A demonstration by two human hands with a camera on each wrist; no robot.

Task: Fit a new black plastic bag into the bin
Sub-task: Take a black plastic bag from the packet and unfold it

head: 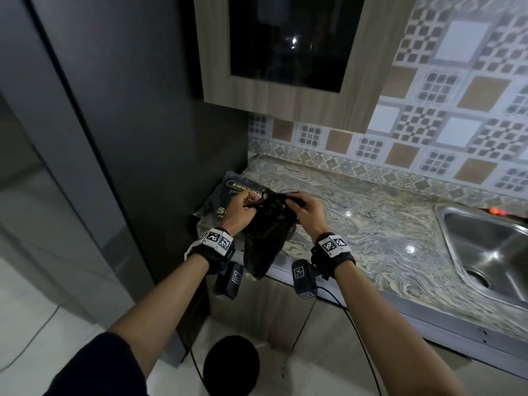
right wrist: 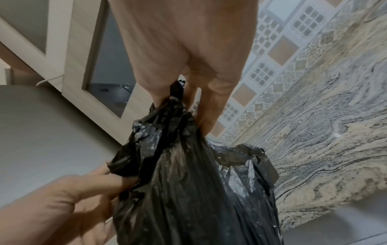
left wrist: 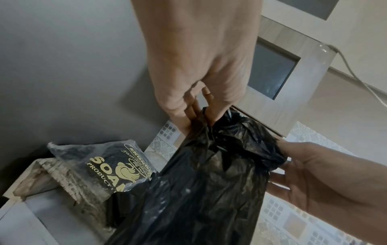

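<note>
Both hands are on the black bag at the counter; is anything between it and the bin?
Nothing visible blocks it. The left hand and right hand pinch the top of the black bag, which hangs past the counter edge. The dark round bin stands on the floor below, with only a cable trailing nearby.

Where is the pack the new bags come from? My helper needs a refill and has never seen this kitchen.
Start at the marbled countertop and follow it away from the steel sink to the end against the dark grey wall. The pack of bags lies flat there. Unlike the plain black bag held nearby, it has a clear wrapper with yellow lettering.
</note>
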